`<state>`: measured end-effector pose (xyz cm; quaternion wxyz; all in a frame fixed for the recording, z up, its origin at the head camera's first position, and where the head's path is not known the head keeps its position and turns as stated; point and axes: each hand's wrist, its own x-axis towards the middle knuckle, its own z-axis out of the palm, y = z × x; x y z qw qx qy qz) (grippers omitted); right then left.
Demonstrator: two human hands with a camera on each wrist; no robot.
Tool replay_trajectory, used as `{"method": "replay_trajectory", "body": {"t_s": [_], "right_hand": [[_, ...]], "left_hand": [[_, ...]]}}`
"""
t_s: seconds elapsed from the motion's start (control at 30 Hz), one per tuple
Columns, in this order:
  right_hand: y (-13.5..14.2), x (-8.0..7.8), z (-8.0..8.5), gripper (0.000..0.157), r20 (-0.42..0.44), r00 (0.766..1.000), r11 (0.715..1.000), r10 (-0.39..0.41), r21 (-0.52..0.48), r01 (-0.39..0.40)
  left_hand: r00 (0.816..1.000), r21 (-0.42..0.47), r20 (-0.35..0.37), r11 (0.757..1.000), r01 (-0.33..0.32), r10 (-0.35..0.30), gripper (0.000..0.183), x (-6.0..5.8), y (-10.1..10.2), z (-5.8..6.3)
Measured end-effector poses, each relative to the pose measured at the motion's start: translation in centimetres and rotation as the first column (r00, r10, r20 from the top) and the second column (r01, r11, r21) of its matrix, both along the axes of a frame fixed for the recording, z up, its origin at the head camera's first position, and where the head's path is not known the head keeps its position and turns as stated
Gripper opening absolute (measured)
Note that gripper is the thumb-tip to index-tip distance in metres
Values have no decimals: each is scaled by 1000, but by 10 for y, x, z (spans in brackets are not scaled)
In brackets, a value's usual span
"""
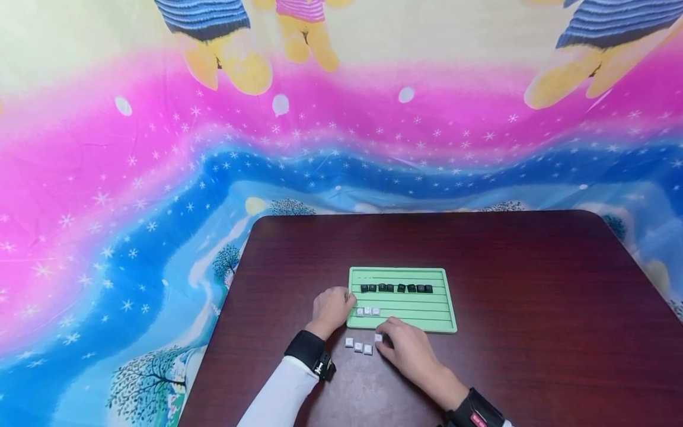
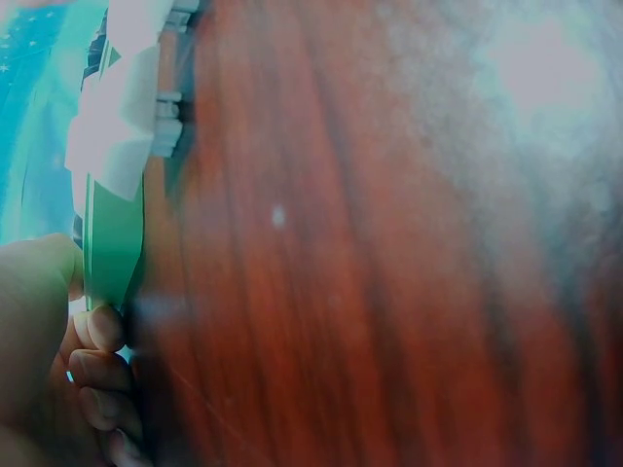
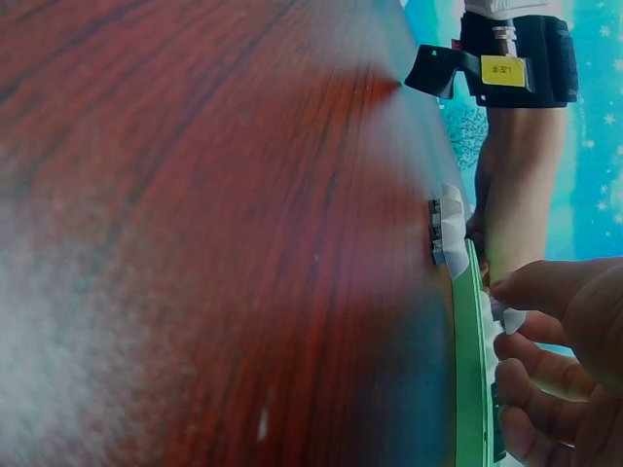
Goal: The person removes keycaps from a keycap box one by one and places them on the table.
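A light green board (image 1: 440, 307) with ridged rows lies on the table. My left hand (image 1: 332, 309) grips its left edge, thumb above and fingertips against the side of the board (image 2: 115, 243) in the left wrist view. Between thumb and fingers, my right hand (image 1: 412, 351) pinches a white keycap (image 1: 378, 337), which also shows as a pale keycap (image 3: 511, 319) in the right wrist view. It is just off the board's near edge. Three white keycaps (image 1: 367, 311) sit in a lower row of the board, and several black keycaps (image 1: 401, 288) line an upper row.
Three more white keycaps (image 1: 358, 347) lie on the dark reddish-brown table (image 1: 533, 308), between the board and me. Behind the table hangs a colourful printed cloth (image 1: 341, 136). Each wrist wears a black strap (image 1: 305, 351) with a camera.
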<state>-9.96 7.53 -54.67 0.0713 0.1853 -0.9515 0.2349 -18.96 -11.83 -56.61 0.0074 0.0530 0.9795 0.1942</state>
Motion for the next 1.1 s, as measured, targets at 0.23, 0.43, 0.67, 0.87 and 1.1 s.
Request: {"method": "replay_trajectory", "body": {"t_s": [0.23, 0.43, 0.67, 0.87, 1.1], "right_hand": [[0, 3, -1, 17, 29, 999, 1000, 14, 22, -15], [1, 5, -2, 14, 40, 999, 999, 25, 46, -27], [2, 6, -2, 13, 71, 997, 997, 40, 59, -45], [2, 9, -4, 12, 86, 995, 997, 53, 51, -58], [2, 11, -6, 12, 78, 995, 996, 63, 58, -67]], "left_hand": [[1000, 4, -9, 1000, 7, -7, 43, 1, 0, 1], [1000, -6, -24, 1000, 7, -7, 43, -1, 0, 0], [1000, -1, -25, 1000, 9, -9, 43, 0, 0, 0], [999, 12, -30, 1000, 12, -12, 43, 0, -1, 0], [1000, 8, -23, 1000, 7, -7, 43, 1, -1, 1]]}}
